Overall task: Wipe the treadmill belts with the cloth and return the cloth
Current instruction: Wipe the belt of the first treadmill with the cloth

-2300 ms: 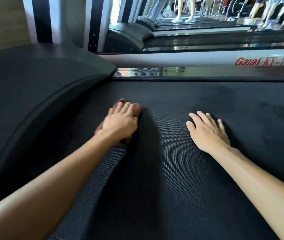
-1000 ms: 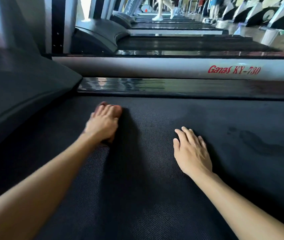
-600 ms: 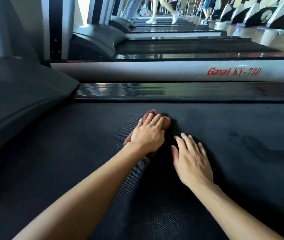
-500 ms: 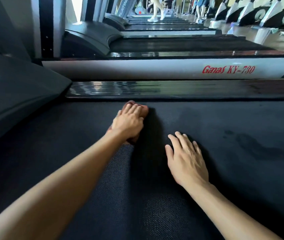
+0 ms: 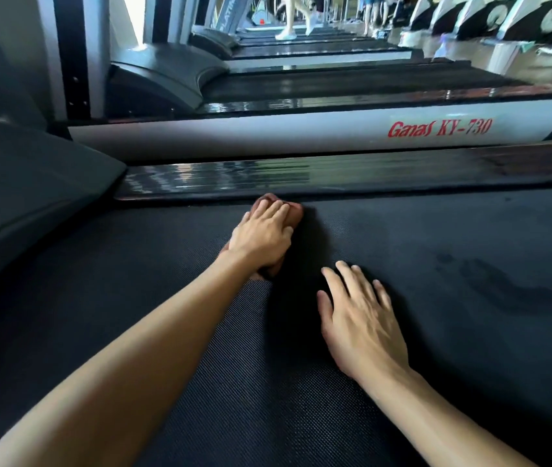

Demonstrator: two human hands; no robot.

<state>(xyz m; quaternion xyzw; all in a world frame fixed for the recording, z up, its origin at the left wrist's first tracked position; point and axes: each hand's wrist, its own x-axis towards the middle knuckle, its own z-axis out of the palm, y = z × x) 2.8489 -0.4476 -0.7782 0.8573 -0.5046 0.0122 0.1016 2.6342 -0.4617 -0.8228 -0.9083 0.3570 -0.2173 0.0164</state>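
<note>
Up at the far edge of the belt (image 5: 436, 251), the left hand (image 5: 261, 239) presses the cloth (image 5: 296, 212) with flat fingers (image 5: 272, 210); the right hand (image 5: 362, 325) lies flat nearby, wide belt to its right

Left hand (image 5: 261, 235) on cloth (image 5: 293, 212) on belt (image 5: 436, 298), near side rail (image 5: 301, 178); right hand (image 5: 362, 321) beside, nearer

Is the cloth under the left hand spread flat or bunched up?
Bunched up. Only a small brown wad of cloth shows past the fingertips and beneath the palm of the left hand pressing it on the belt.
</note>
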